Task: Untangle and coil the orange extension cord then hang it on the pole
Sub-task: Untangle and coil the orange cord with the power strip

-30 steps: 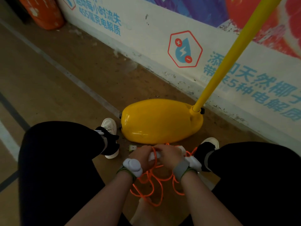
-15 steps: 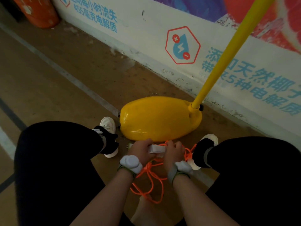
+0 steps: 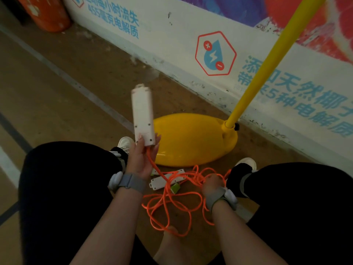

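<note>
Orange cord [image 3: 165, 194] sprawls beside yellow base [image 3: 191, 140]; left hand [image 3: 141, 161] clasps white strip [image 3: 143, 111] upright, right hand [image 3: 211, 183] grips loops.

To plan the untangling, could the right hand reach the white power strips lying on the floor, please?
Probably yes: the right hand sits low in the orange cord, close beside the power strips, with only loose loops between.

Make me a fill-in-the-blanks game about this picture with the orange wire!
The left hand holds up a white power strip; its cord is ____ in colour.
The right hand is down at the tangled cord on the ____.
The pole and its base are both ____.
Missing words: orange, floor, yellow.
</note>
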The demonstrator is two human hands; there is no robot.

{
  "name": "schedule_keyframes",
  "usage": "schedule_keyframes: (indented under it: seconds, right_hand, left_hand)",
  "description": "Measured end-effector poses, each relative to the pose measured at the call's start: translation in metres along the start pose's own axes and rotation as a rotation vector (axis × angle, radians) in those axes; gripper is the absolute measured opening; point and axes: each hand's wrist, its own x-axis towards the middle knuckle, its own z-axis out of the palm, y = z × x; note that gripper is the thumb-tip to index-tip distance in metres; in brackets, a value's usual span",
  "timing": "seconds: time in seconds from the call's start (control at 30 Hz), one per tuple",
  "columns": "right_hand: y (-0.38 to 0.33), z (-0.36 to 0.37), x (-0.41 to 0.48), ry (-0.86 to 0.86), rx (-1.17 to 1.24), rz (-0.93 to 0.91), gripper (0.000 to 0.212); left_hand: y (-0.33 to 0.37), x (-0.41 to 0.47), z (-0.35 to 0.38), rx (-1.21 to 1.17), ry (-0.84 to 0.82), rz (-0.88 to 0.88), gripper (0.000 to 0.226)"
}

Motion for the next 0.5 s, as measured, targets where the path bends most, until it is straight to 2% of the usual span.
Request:
schedule_keyframes:
  seconds: [0.07,0.13,0.23,0.33,0.4,0.43,0.5]
  right_hand:
    - [-0.012,0.006,-0.007,-0.051,0.076,0.003,0.027]
    - [-0.027,0.004,-0.017,-0.154,0.286,0.063,0.024]
    - [-0.04,-0.002,-0.02,-0.28,0.613,0.18,0.02]
    - [-0.048,-0.002,-0.026,-0.301,0.642,0.111,0.017]
    - [-0.047,0.003,-0.023,-0.266,0.52,-0.099,0.032]
    - [-0.045,0.003,-0.018,-0.212,0.375,-0.219,0.044]
    - [-0.042,0.003,-0.012,-0.107,0.04,-0.374,0.052]
  left_hand:
    - [-0.006,-0.001,-0.005,-0.064,0.033,-0.132,0.054]
    - [-0.015,-0.001,-0.01,-0.047,0.062,-0.227,0.056]
    - [-0.024,0.001,-0.01,0.078,0.08,-0.276,0.04]
    - [-0.028,0.0,-0.007,0.259,0.064,-0.28,0.03]
    - [-0.028,-0.002,-0.006,0.327,0.043,-0.274,0.029]
    - [-0.03,-0.003,-0.005,0.333,0.032,-0.275,0.026]
    - [-0.033,-0.006,-0.004,0.318,0.008,-0.28,0.02]
